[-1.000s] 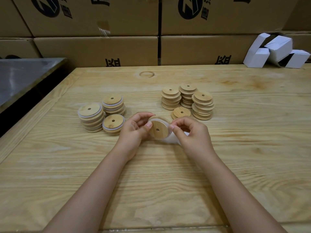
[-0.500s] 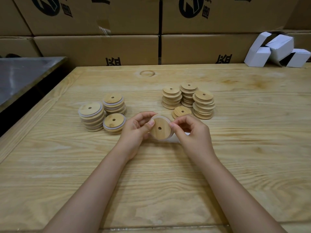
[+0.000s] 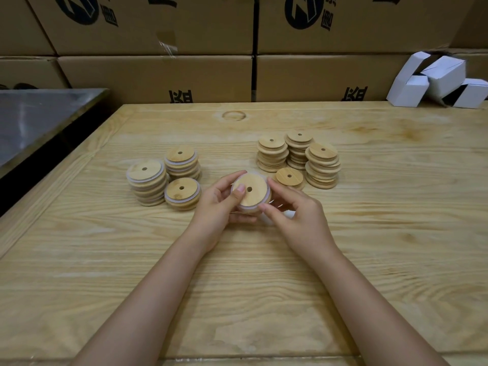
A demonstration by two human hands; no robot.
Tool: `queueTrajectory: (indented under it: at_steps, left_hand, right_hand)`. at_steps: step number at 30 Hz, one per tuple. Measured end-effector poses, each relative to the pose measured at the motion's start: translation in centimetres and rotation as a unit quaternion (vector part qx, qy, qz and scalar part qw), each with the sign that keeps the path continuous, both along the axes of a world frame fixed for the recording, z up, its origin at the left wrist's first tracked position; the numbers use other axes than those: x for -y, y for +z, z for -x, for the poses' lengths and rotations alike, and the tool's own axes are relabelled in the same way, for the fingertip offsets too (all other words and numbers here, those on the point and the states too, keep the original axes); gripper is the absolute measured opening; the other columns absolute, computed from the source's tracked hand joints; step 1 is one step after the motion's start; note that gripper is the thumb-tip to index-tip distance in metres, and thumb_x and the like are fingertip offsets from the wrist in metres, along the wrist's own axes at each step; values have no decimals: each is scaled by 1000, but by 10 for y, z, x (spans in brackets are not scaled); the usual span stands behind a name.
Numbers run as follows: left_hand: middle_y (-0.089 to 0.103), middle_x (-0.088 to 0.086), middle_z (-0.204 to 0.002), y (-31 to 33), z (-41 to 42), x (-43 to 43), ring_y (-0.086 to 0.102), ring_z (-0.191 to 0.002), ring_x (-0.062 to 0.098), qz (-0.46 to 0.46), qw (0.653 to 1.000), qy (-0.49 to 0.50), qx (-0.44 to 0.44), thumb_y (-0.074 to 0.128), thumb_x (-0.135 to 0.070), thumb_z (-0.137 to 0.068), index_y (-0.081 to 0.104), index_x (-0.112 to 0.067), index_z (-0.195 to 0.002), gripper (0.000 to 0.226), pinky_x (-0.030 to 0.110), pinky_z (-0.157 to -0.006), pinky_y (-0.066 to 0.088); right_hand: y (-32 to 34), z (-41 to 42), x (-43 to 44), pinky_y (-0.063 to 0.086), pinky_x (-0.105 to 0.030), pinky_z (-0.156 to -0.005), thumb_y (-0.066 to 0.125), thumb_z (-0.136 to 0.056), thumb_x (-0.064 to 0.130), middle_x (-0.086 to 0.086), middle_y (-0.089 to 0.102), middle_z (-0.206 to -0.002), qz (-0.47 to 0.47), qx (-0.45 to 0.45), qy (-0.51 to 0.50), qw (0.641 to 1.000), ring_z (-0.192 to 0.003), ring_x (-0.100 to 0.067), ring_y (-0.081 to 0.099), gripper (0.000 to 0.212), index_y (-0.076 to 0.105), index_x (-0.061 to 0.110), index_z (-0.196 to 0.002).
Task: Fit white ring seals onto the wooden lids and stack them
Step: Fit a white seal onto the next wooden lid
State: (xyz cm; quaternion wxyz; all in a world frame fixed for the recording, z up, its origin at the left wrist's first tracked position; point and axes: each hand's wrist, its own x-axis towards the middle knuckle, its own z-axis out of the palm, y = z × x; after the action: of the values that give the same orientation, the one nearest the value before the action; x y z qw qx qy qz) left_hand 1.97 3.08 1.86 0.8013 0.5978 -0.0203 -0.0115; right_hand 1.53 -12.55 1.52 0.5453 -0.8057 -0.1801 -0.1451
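You hold one wooden lid (image 3: 253,191) in both hands, lifted a little above the wooden table (image 3: 369,247), near its middle. Your left hand (image 3: 219,207) has its fingers curled under the lid and its thumb pressed on the flat top, next to the small hole. Your right hand (image 3: 298,215) pinches the lid's edge between thumb and first finger, and its other fingers are loosely bent. A white ring seal (image 3: 247,207) runs around the lid's rim.

To your left stand three stacks of lids with white rings (image 3: 146,180), close together. To your right, just behind the lid you hold, stand three stacks of plain lids (image 3: 322,165). A low pile of plain lids (image 3: 289,178) lies just in front of them, near your right fingers. A bit of white shows under your right hand, and I cannot tell what it is.

Brown cardboard boxes (image 3: 158,75) line the far side. Small white boxes (image 3: 435,80) sit at the far right corner. A gray metal top (image 3: 39,120) is on the far left.
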Motion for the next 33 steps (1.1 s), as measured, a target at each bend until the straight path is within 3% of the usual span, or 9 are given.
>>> queueTrajectory:
  at_steps: [4,7,10,12,15,17,20,28,33]
  left_hand:
    - [59,2,-115,-4,3,1,68,-81,14,-75,996,-15,44,74,-10,-63,44,-18,-130,73,29,-54,57]
    - [63,-6,-112,-5,1,-3,64,-84,-3,-212,971,51,100,85,-9,-60,50,-25,-123,74,16,-62,51]
    - [64,-10,-107,-6,0,-10,60,-90,-6,-297,933,149,138,87,-21,-61,53,-24,-118,66,10,-74,45]
    - [60,-10,-108,-5,1,-20,57,-101,2,-363,879,258,173,85,-28,-63,54,-18,-117,63,16,-86,44]
    - [56,9,-109,-5,0,-39,50,-106,25,-459,765,388,232,82,-36,-66,53,-3,-114,65,31,-94,38]
    - [54,13,-109,-6,-2,-48,48,-105,30,-513,713,429,209,76,-49,-66,53,-3,-111,69,35,-93,34]
    - [48,12,-118,-12,-5,-55,40,-113,34,-581,669,448,117,72,-60,-64,53,-7,-110,73,43,-93,29]
    - [40,16,-121,-23,-11,-59,33,-110,34,-635,640,431,48,63,-61,-72,55,-2,-105,68,46,-91,24]
    - [36,11,-129,-23,-12,-58,30,-115,34,-630,651,421,34,62,-58,-74,61,-7,-97,56,44,-96,22]
  right_hand:
    - [-2,-1,1,45,-9,-70,73,-79,11,21,64,-81,-29,-36,-1,999,-72,6,57,48,59,20,-124]
    - [-1,-2,2,45,-8,-70,72,-80,12,21,67,-78,-61,-75,22,995,-73,6,59,46,58,31,-119]
    - [-1,-1,4,45,-8,-69,68,-84,15,18,67,-82,-54,-74,15,996,-74,5,59,28,65,28,-109]
    - [1,0,5,44,-7,-69,65,-86,17,18,67,-88,-44,-61,1,997,-77,5,60,20,66,32,-101]
    - [4,2,6,43,-7,-71,63,-88,17,17,68,-87,-29,-39,-5,999,-78,5,59,23,63,40,-89]
    - [2,3,6,40,-5,-71,62,-88,16,20,67,-84,-6,-32,-9,999,-77,7,58,23,64,39,-86]
    - [-1,2,5,38,-4,-72,62,-89,15,23,65,-83,24,-20,-15,999,-80,9,57,14,71,25,-92]
    - [-2,0,7,37,-4,-72,60,-89,12,23,63,-83,67,5,-29,997,-85,2,57,13,72,16,-93]
    - [-5,-1,7,37,-3,-74,60,-89,12,8,70,-92,102,11,-29,994,-89,-2,57,13,72,13,-95]
